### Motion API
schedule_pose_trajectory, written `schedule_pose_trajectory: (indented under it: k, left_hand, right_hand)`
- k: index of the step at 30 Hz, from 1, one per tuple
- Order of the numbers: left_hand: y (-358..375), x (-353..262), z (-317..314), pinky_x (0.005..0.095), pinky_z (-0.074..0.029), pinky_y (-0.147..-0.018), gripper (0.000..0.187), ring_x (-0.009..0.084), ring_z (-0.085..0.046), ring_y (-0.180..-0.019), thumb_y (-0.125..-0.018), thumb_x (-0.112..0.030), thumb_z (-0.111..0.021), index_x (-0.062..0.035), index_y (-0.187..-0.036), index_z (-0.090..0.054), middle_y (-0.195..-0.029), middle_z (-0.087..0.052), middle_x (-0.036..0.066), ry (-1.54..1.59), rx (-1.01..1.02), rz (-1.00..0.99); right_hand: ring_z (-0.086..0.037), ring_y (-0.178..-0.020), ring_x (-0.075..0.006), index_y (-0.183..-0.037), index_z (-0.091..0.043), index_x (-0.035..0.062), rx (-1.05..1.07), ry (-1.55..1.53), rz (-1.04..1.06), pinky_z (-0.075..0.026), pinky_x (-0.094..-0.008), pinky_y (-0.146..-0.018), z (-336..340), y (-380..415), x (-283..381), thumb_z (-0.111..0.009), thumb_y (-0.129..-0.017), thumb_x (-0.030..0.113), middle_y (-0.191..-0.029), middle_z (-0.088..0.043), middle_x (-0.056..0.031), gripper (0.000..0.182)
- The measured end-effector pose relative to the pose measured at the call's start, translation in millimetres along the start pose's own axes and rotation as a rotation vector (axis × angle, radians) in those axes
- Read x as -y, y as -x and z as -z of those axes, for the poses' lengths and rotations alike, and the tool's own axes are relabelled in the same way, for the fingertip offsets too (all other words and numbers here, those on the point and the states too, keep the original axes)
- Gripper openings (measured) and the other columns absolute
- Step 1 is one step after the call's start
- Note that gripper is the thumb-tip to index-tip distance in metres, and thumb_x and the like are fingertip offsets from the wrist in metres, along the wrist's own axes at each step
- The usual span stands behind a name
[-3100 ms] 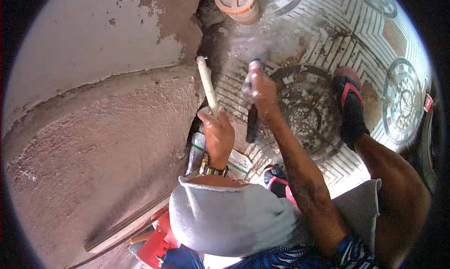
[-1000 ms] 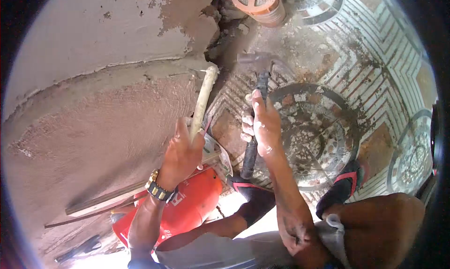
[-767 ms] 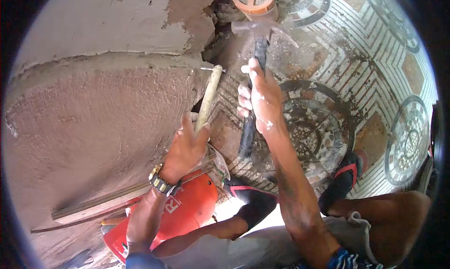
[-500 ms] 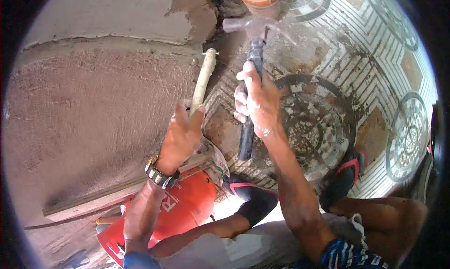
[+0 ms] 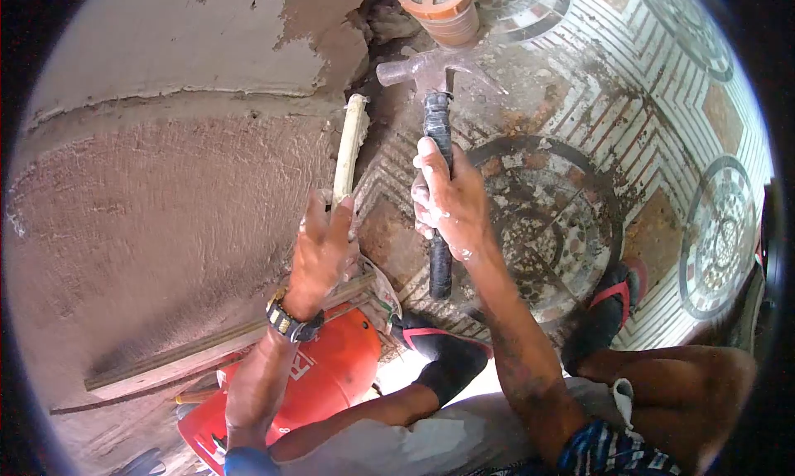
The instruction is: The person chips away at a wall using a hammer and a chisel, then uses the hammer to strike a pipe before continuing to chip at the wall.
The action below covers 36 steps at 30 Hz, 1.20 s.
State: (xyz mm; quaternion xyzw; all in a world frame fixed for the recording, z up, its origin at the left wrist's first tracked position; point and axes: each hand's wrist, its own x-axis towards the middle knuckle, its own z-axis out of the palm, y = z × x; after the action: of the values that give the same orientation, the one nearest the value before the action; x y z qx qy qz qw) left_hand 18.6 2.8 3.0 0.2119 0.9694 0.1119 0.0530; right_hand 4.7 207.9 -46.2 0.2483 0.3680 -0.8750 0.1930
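A pale, narrow stick-like piece (image 5: 350, 147) stands up from my left hand (image 5: 321, 248), whose fingers are wrapped round its lower end. Its top end lies close to the broken edge of the plastered wall. My right hand (image 5: 453, 201) is closed round the black-wrapped handle of a claw hammer (image 5: 437, 120). The hammer's metal head is up, its striking face toward the left and its claw toward the right. Stick and hammer are apart, side by side.
An orange-capped round pipe (image 5: 437, 2) stands at the top. Patterned floor tiles (image 5: 654, 227) spread to the right, dusty and dirty. The plastered wall (image 5: 166, 186) fills the left. A wooden board (image 5: 199, 353) and a red container (image 5: 335, 360) lie below, near my sandalled feet.
The hammer head has moved left and down in the view. The stick has shifted slightly left and stands more upright. Both hands keep their hold.
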Motion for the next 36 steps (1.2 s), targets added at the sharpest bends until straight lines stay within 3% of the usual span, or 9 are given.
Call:
schedule_pose_trajectory:
  k: [2, 4, 6, 10, 14, 19, 31, 34, 36]
  left_hand:
    - [-8, -15, 1, 0.0216, -0.028, -0.036, 0.017, 0.0042, -0.039, -0.045, -0.098, -0.027, -0.05, -0.0121, -0.101, -0.044, -0.073, -0.046, -0.002, 0.171, -0.013, 0.117]
    - [-13, -38, 9, 0.0221, -0.03, -0.036, 0.017, 0.0049, -0.041, -0.046, -0.097, -0.023, -0.053, -0.0109, -0.105, -0.044, -0.074, -0.047, -0.002, 0.84, 0.139, 0.753]
    - [-5, -25, 1, 0.0221, -0.03, -0.036, 0.019, 0.0052, -0.041, -0.046, -0.097, -0.021, -0.053, -0.01, -0.108, -0.043, -0.075, -0.047, -0.002, 0.614, 0.145, 0.566]
    - [1, -21, 2, 0.0473, -0.051, -0.061, 0.061, 0.0449, -0.055, -0.079, -0.068, 0.002, -0.068, -0.0032, -0.126, -0.047, -0.111, -0.043, 0.03, -0.154, 0.08, -0.031]
    - [9, -14, -4, 0.048, -0.05, -0.06, 0.059, 0.0462, -0.054, -0.08, -0.069, 0.001, -0.068, -0.003, -0.125, -0.048, -0.113, -0.041, 0.034, 0.254, 0.234, 0.45]
    - [12, -8, -6, 0.0473, -0.048, -0.059, 0.057, 0.0448, -0.054, -0.079, -0.069, 0.001, -0.067, -0.0017, -0.124, -0.049, -0.115, -0.041, 0.032, 0.215, 0.259, 0.472]
    - [14, -8, -8, 0.0478, -0.047, -0.061, 0.053, 0.0412, -0.053, -0.082, -0.069, 0.005, -0.065, -0.0009, -0.12, -0.049, -0.111, -0.043, 0.026, 0.239, 0.19, 0.342]
    - [17, 0, -12, 0.0478, -0.046, -0.06, 0.054, 0.041, -0.052, -0.08, -0.069, 0.005, -0.065, -0.0007, -0.12, -0.049, -0.109, -0.043, 0.026, 0.22, 0.188, 0.326]
    - [15, 2, -11, 0.0478, -0.047, -0.06, 0.054, 0.0417, -0.053, -0.081, -0.069, 0.005, -0.065, -0.0003, -0.12, -0.049, -0.108, -0.044, 0.027, 0.224, 0.195, 0.333]
  right_hand:
    - [-0.042, -0.037, -0.0101, -0.092, -0.041, 0.009, 0.009, -0.014, 0.056, -0.035, -0.027, -0.032, 1, -2, 3, -0.054, -0.096, 0.039, -0.055, -0.044, 0.0004, 0.033]
    - [-0.042, -0.037, -0.0097, -0.093, -0.042, 0.0089, -0.028, -0.035, 0.053, -0.035, -0.0268, -0.032, 0, -1, 12, -0.054, -0.096, 0.039, -0.056, -0.043, 0.0007, 0.033]
    - [-0.042, -0.037, -0.0094, -0.093, -0.042, 0.0088, -0.053, -0.067, 0.057, -0.035, -0.0265, -0.032, 0, -3, 15, -0.054, -0.096, 0.04, -0.056, -0.043, 0.001, 0.034]
    - [-0.042, -0.038, -0.0096, -0.093, -0.041, 0.0089, -0.054, -0.101, 0.06, -0.035, -0.0266, -0.032, 2, -8, 14, -0.055, -0.095, 0.042, -0.056, -0.043, 0.0012, 0.035]
    - [-0.044, -0.038, -0.0115, -0.093, -0.043, 0.0079, -0.05, -0.019, 0.025, -0.037, -0.028, -0.033, -1, -11, 1, -0.054, -0.095, 0.043, -0.057, -0.046, -0.0003, 0.036]
    - [-0.049, -0.04, -0.0128, -0.085, -0.049, 0.0063, -0.032, 0.323, 0.091, -0.038, -0.0292, -0.035, -3, -18, -19, -0.056, -0.094, 0.044, -0.059, -0.052, -0.0021, 0.039]
    - [-0.05, -0.047, -0.0102, -0.097, -0.047, 0.0085, -0.08, -0.135, 0.219, -0.043, -0.0263, -0.041, -12, 0, 4, -0.057, -0.094, 0.038, -0.063, -0.049, 0.0005, 0.032]
    - [-0.06, -0.068, -0.0165, -0.101, -0.053, 0.0045, -0.059, 0.449, 0.191, -0.048, -0.0344, -0.062, -6, -20, -28, -0.057, -0.094, 0.042, -0.073, -0.058, -0.0052, 0.038]
    - [-0.057, -0.056, -0.0142, -0.098, -0.053, 0.0058, -0.106, 0.355, 0.157, -0.046, -0.0316, -0.05, -3, -24, -31, -0.057, -0.094, 0.042, -0.067, -0.055, -0.0036, 0.037]
